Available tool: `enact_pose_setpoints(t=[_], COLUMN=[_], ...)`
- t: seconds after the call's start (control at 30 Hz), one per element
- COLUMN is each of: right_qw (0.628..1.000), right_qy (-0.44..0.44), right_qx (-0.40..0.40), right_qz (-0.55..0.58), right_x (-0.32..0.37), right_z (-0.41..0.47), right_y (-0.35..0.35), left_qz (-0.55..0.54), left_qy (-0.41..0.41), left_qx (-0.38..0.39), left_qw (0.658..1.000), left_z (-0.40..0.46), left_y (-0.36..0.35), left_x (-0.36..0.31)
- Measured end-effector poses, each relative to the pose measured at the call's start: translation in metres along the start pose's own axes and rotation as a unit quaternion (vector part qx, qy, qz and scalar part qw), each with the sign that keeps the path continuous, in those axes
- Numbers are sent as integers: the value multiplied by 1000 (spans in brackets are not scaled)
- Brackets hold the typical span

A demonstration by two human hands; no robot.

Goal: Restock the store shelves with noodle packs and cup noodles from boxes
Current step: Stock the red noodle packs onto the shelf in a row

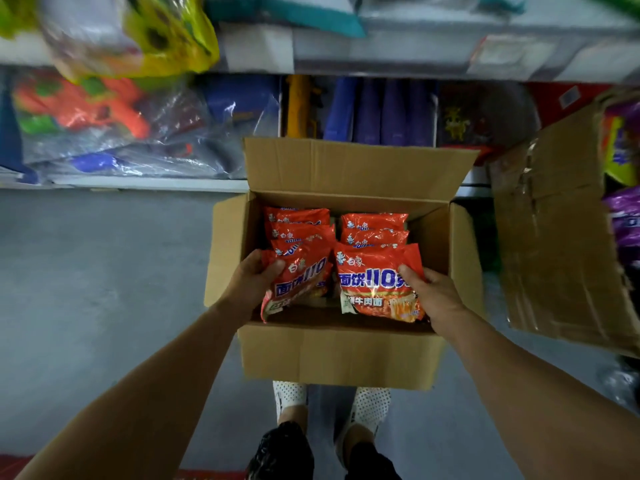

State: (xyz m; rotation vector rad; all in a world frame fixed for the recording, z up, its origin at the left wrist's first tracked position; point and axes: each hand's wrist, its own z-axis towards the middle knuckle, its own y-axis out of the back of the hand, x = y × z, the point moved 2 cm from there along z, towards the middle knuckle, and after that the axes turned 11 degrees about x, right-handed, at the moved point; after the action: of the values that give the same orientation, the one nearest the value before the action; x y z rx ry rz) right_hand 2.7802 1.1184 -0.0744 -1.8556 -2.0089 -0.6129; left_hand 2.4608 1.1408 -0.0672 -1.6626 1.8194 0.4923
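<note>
Standing over an open cardboard box [341,355] on the grey floor [104,271], a person reaches in with both bare arms. The left hand [254,277] has its grip clamped on a red noodle pack [300,282] at the near end of the left row, thumb lying over the pack's top edge, and the pack is tilted with its lower end lifted toward the box's near wall. The right hand [434,292] has its grip clamped on a second red noodle pack [375,284] at the near end of the right row, fingers curled over its right edge, the pack leaning up and facing the camera. Both packs carry the white brand characters 白象 beside a small cartoon figure, a blue band reading 面饼110克, and on the right pack a lower strip ending in 牛肉面. Behind them more identical red packs [374,228] stand in two rows toward the box's far wall, each showing the same 白象 mark. The box's four flaps are folded outward. A second, taped cardboard box [554,237] stands at the right, with purple and yellow packets [625,216] inside it, their print too blurred to read. Beyond the boxes runs a low white shelf [145,183] holding orange and green plastic toys in clear bags [86,112] and dark blue packages [391,112]. White perforated shoes [332,400] show just below the box's near flap
</note>
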Motion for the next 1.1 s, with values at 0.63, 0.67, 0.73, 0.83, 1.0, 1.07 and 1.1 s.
enact_pose_setpoints(t=[0.63, 0.67, 0.73, 0.83, 1.0, 1.07, 1.1], right_qw=[983, 981, 978, 973, 962, 959, 957], right_qy=[64, 79, 106, 146, 209, 229, 240], right_qx=[-26, -24, -20, -16, 2, 11, 15], right_qz=[172, 174, 178, 181, 177, 166, 161], right_x=[141, 152, 174, 208, 261, 281, 290], right_z=[-233, -245, -270, -309, -370, -391, -401], right_y=[17, 19, 25, 35, 51, 54, 55], left_qz=[-60, -60, -64, -59, -83, -93, -95], left_qy=[-155, -164, -184, -211, -258, -285, -299], left_qx=[-56, -61, -74, -86, -99, -99, -101], left_qw=[985, 983, 978, 972, 957, 949, 944], left_z=[-183, -194, -216, -249, -309, -331, -342], left_y=[-32, -33, -37, -44, -48, -49, -50], left_x=[-209, -220, -244, -284, -349, -370, -379])
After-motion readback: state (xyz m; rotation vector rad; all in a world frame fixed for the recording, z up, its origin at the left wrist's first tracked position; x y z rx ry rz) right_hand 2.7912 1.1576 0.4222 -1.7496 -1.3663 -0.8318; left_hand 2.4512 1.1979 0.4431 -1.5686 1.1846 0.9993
